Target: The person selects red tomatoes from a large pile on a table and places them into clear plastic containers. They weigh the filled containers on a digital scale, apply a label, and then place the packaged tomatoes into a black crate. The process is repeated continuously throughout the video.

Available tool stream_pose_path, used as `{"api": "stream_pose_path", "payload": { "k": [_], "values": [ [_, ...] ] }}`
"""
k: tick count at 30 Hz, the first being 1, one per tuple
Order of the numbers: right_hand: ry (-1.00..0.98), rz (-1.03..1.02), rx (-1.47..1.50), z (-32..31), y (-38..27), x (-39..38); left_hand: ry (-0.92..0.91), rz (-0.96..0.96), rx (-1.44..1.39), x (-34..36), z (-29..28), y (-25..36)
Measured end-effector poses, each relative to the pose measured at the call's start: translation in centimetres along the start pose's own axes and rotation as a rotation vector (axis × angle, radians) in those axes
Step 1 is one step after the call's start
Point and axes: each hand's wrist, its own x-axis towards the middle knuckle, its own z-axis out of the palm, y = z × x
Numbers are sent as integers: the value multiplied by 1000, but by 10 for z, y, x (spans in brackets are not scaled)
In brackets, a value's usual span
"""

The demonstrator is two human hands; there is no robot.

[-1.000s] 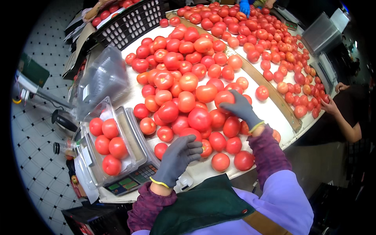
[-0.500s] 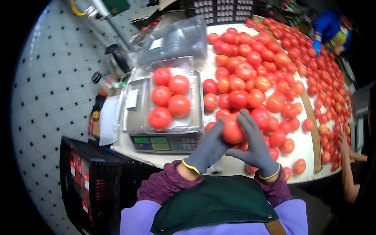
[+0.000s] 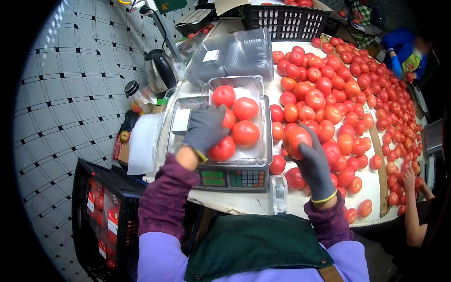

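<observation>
A tiled floor point(image 3: 70, 117) is spreading along the left edge of the white table point(image 3: 235, 203), whose front-left corner is carrying a scale point(image 3: 246, 180) and, on it, a clear tray point(image 3: 261, 96). The tray's long axis is running back from the table's front edge; five tomatoes are lying inside. The hands are working apart. The right hand point(image 3: 315, 167) is clasping a large tomato point(image 3: 297, 142) just to the tray's right. The left hand point(image 3: 209, 124), the nearer one, is reaching over the tray's left side, touching its middle-left tomato point(image 3: 229, 120); whether it is gripping, one cannot tell.
</observation>
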Motion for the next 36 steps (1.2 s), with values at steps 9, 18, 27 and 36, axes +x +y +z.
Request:
{"api": "stream_pose_path", "payload": {
  "k": [9, 18, 27, 36],
  "values": [
    [-38, -220, -465, 88, 10, 69, 176, -80, -230, 1, -6, -8],
    [-25, -341, -513, 110, 55, 110, 505, -84, -473, -33, 1, -34],
    [103, -200, 6, 80, 32, 98, -90, -16, -141, 64, -6, -42],
    [90, -395, -446, 92, 29, 129, 83, -11, -171, 88, 4, -40]
  ]
}}
